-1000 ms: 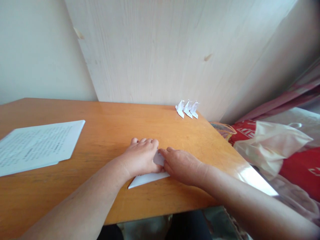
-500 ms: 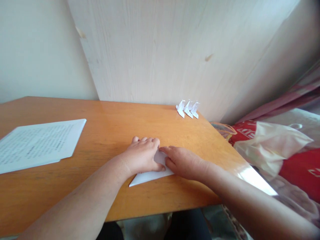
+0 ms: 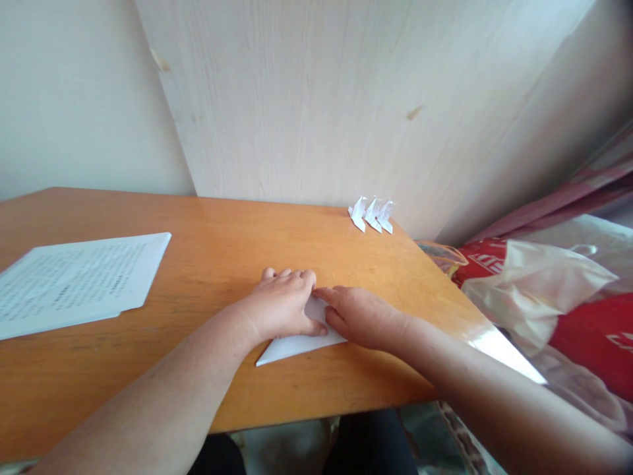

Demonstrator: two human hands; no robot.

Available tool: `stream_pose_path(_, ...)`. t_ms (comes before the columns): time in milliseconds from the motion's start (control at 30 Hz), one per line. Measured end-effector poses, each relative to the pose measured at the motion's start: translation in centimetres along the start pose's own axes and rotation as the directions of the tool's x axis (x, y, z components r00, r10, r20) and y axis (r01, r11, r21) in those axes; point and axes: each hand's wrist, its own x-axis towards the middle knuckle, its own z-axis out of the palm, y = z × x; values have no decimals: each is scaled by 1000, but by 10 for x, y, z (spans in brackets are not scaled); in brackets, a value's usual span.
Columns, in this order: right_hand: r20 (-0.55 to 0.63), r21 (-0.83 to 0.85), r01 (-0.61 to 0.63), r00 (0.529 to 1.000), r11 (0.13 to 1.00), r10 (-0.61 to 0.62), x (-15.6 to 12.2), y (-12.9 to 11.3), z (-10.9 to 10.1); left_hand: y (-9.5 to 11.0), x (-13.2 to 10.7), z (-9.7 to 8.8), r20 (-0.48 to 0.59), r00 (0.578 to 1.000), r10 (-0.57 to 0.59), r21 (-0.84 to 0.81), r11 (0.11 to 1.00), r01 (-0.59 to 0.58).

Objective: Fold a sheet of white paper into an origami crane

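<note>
A folded sheet of white paper (image 3: 293, 349) lies flat on the wooden table near its front edge, with a pointed corner at the left. My left hand (image 3: 283, 305) presses on it, thumb along the front part and fingers curled over the far side. From the right, my right hand (image 3: 364, 318) holds the paper down, index finger stretched toward the left fingertips and the other fingers bent under. Both hands cover much of the sheet, so its full folded shape is hidden.
Printed sheets (image 3: 84, 277) lie stacked at the left of the table (image 3: 237, 231). Several small folded paper figures (image 3: 370, 215) stand at the back right corner against the wooden panel (image 3: 306, 99). Beyond the right edge are a pale plastic bag (image 3: 534, 277) and red bags (image 3: 593, 340).
Both hands stay on the folded paper with hardly any movement. The view has shifted very slightly.
</note>
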Motion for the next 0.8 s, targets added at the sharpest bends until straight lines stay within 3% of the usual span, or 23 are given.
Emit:
stream_pose_path(267, -51, 92, 32, 998, 995, -27, -2, 4, 0, -2, 1, 1, -5, 999, 38, 2, 999, -37)
stream_pose_path(500, 38, 11, 35, 999, 999, -35, -4, 2, -12, -1, 0, -2, -10, 998, 58, 40, 998, -58)
stream_pose_path(800, 56, -22, 40, 998, 999, -39, -12, 10, -14, -1, 0, -3, -14, 997, 77, 43, 996, -77)
